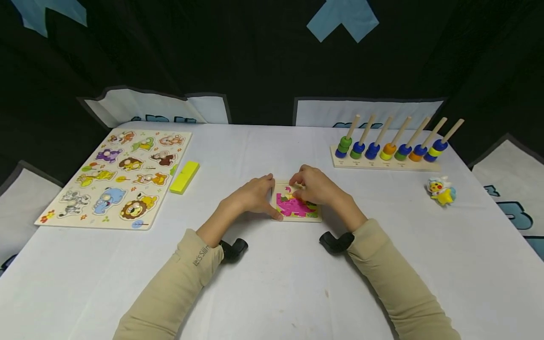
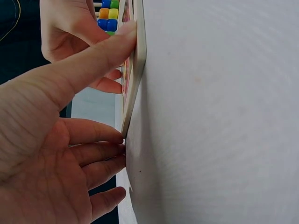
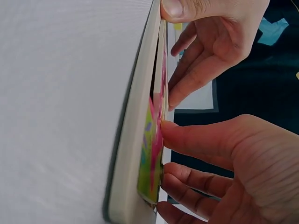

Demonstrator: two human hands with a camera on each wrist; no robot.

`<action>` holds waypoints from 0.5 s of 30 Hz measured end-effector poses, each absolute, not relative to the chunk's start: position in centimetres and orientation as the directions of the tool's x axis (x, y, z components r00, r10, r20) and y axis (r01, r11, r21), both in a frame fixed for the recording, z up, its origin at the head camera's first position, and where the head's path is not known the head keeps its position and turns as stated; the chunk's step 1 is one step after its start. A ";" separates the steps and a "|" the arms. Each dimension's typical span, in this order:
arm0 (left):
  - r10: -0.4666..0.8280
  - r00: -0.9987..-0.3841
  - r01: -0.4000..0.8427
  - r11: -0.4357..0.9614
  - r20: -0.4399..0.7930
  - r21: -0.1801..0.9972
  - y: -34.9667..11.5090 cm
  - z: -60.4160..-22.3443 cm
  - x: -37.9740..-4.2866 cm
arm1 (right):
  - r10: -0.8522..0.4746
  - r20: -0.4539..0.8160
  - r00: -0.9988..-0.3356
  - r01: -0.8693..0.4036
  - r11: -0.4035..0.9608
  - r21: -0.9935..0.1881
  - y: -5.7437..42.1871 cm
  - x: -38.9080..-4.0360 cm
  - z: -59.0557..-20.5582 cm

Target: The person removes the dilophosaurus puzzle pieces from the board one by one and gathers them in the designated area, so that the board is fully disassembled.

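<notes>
A small wooden puzzle board [image 1: 297, 219] with a pink animal figure [image 1: 293, 206] lies on the white table between the hands. My left hand [image 1: 255, 194] grips its left side, with the thumb at the near corner and the fingers at the far edge. From the right, my right hand [image 1: 316, 186] bends over the board's far right part. In the right wrist view its thumb and fingertips pinch a pink and green puzzle piece [image 3: 150, 163], which sits tilted above the board's frame; the fingers partly hide it.
A large animal puzzle board [image 1: 114, 178] lies at the left, a yellow block [image 1: 184, 177] beside it. A wooden peg stand [image 1: 346, 163] with coloured rings stands at the back right, with a small toy figure [image 1: 442, 190] in front of it.
</notes>
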State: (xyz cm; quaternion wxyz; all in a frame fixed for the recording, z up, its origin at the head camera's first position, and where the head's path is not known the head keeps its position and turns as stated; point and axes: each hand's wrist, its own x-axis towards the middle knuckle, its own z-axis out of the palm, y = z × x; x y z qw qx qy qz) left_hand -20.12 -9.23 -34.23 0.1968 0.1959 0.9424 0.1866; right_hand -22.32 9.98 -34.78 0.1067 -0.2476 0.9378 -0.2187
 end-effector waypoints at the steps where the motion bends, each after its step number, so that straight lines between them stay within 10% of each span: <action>1: 0.443 -0.846 0.296 0.853 -0.297 0.430 -9.2 -34.2 -20.1 | -0.510 -0.092 -0.855 -0.416 0.783 -0.463 10.0 -22.3 -34.8; 15: 0.445 -0.844 0.293 0.850 -0.299 0.439 -9.2 -34.0 -20.0 | -0.470 -0.103 -0.876 -0.346 0.764 -0.544 9.7 -22.6 -35.2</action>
